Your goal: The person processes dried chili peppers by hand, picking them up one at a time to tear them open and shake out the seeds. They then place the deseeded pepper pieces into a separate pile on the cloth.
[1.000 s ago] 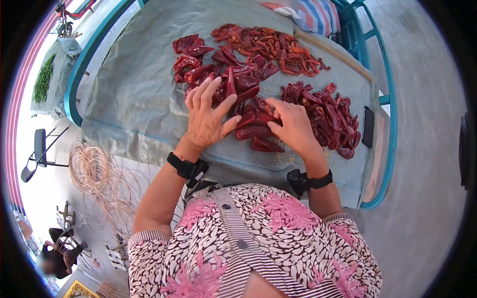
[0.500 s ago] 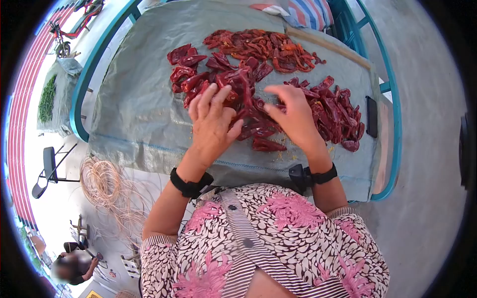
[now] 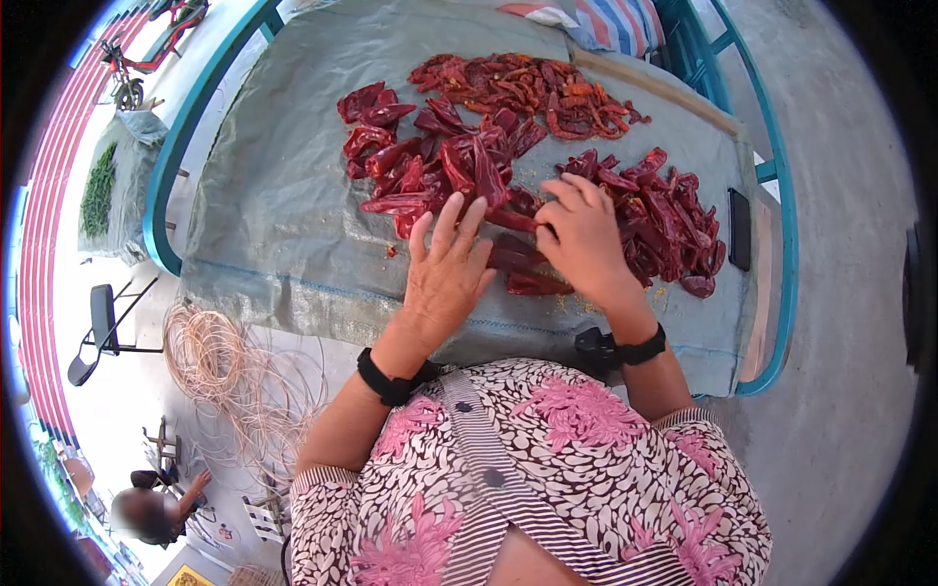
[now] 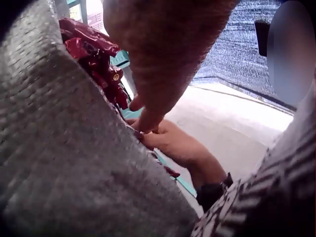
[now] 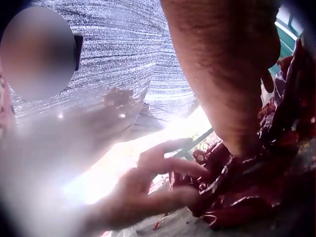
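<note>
A middle heap of glossy dark red peppers [image 3: 401, 156] lies on the grey-green woven sheet [image 3: 264, 195]. My left hand [image 3: 445, 278] rests at the heap's near side, fingers extended and spread, the tips at the peppers. In the right wrist view its straight fingers [image 5: 182, 168] touch the heap. My right hand [image 3: 591, 244] has its thumb and bent forefinger pinching the end of a red pepper [image 3: 512, 220], between the middle heap and the right-hand heap. Several more peppers [image 3: 535, 283] lie below the hands, partly covered by them.
Behind lies a pile of shrivelled, orange-red peppers [image 3: 528, 88]; to the right is another dark red heap [image 3: 674, 215]. A black phone [image 3: 739, 230] sits near the right edge. A teal metal frame [image 3: 787, 283] borders the sheet. A striped bag [image 3: 616, 24] stands at the back.
My left hand has shifted right, uncovering peppers at the middle heap's front left. My right hand, raised with thumb and forefinger apart half a second ago, now pinches a pepper.
</note>
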Tool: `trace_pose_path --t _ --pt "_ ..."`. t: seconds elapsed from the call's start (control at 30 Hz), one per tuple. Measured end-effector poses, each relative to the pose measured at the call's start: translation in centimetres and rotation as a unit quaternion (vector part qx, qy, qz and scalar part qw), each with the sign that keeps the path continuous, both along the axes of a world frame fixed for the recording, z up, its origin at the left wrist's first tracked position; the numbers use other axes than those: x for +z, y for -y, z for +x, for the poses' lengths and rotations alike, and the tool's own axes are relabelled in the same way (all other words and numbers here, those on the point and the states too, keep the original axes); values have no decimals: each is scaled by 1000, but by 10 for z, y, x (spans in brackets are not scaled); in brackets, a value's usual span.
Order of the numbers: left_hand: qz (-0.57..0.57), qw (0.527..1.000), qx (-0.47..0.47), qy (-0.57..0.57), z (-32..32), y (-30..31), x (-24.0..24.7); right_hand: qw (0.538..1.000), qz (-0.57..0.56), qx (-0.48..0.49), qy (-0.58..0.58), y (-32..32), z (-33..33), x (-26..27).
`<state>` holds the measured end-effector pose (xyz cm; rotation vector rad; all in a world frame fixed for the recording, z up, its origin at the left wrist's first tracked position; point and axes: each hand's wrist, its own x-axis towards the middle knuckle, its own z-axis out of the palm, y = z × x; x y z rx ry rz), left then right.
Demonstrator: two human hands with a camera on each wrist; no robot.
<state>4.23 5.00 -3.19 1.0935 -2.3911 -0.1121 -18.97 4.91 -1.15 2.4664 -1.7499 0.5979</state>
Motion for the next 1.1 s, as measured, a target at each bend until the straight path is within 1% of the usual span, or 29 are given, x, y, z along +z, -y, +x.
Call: trace_pose_path --t 0.03,0.1,0.13,0.2,0.23,0.33,0.43,0.53,0.57,0.67,0.77,0.87,0.97,1.07,1.1 --pt "1 1000 11 12 0 0 -4 1000 -6 -10 4 -2 -4 6" --pt "4 1000 14 -9 4 0 -5 1000 -14 -27 -7 -4 -12 18" --pt "4 1000 15 -19 5 0 -3 1000 -10 -19 7 -5 -14 22" --pt "-31 999 10 -31 7 0 1 999 -1 -6 33 -4 -15 32" --pt "-47 998 6 -37 8 0 3 996 12 13 86 -3 -12 38" --pt "-47 996 23 -77 9 6 6 970 -13 -6 244 -2 10 46" --pt "-51 992 56 -103 13 8 11 974 97 3 203 -7 6 36" --pt "-71 985 105 -120 14 13 18 983 163 15 84 -22 10 15" --pt "-82 981 124 -124 14 14 20 982 184 0 46 -24 14 8" --pt "-50 965 178 -186 23 18 9 981 189 -6 40 -25 20 -4" --pt "10 975 202 -90 55 14 -13 976 209 -41 41 -23 23 4" --pt "72 971 216 -67 70 2 -11 980 166 -23 106 -23 8 5" --pt "81 976 201 -27 71 -5 -11 987 137 -10 87 -16 -4 18" --pt "93 976 196 -35 72 -5 -14 983 120 -35 134 -3 -3 34" --pt "91 977 187 -58 70 -6 -11 967 130 -41 215 2 2 45"
